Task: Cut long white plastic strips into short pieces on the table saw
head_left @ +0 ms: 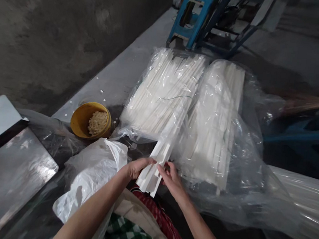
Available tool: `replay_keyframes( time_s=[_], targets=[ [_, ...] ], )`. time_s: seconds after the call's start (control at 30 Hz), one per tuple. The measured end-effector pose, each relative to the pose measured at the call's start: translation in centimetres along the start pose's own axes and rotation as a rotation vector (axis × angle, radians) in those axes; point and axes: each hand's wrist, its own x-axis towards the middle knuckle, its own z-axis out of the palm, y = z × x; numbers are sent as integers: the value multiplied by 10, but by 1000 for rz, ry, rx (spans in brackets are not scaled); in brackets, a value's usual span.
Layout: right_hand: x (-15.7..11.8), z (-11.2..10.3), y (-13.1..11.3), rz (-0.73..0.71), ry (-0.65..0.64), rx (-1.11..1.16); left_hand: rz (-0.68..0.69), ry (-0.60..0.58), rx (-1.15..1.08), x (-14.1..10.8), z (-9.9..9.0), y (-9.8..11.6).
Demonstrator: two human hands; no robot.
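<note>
A bundle of long flat white strips (157, 154) lies between my hands, its near ends sticking out toward me. My left hand (139, 167) grips the bundle from the left, while my right hand (170, 177) closes around it from the right, thumb on top. The far part of the bundle runs along the right side of a clear plastic bag (162, 92) full of similar white strips. To the right of that bag lies a second clear bag (216, 118), also filled with strips. Parts of my fingers are hidden beneath the bundle.
A yellow bucket (82, 119) holding pale small pieces stands at left, near a white plastic bag (94, 177). A metal box-like surface (9, 178) is at far left. Blue stools (193, 17) stand beyond the bags. A clear plastic-wrapped roll (306, 199) lies at right.
</note>
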Motion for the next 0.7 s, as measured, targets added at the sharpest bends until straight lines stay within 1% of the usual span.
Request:
replay_keyframes(
  time_s=[0.07, 0.13, 0.27, 0.37, 0.57, 0.7],
  targets=[
    [2, 0, 0, 53, -54, 108, 2, 13, -1, -1, -2, 1],
    [1, -1, 0, 87, -74, 225, 8, 38, 13, -2, -5, 1],
    [-2, -5, 0, 94, -91, 390, 77, 112, 52, -2, -13, 0],
    [-3, -6, 0, 84, -114, 493, 118, 132, 75, -4, -17, 0],
    [-2, -3, -3, 88, -115, 600, 172, 76, 124, -13, -10, 0],
    [-5, 0, -6, 85, -93, 616, 181, 116, 142, -12, -9, -2]
  ],
)
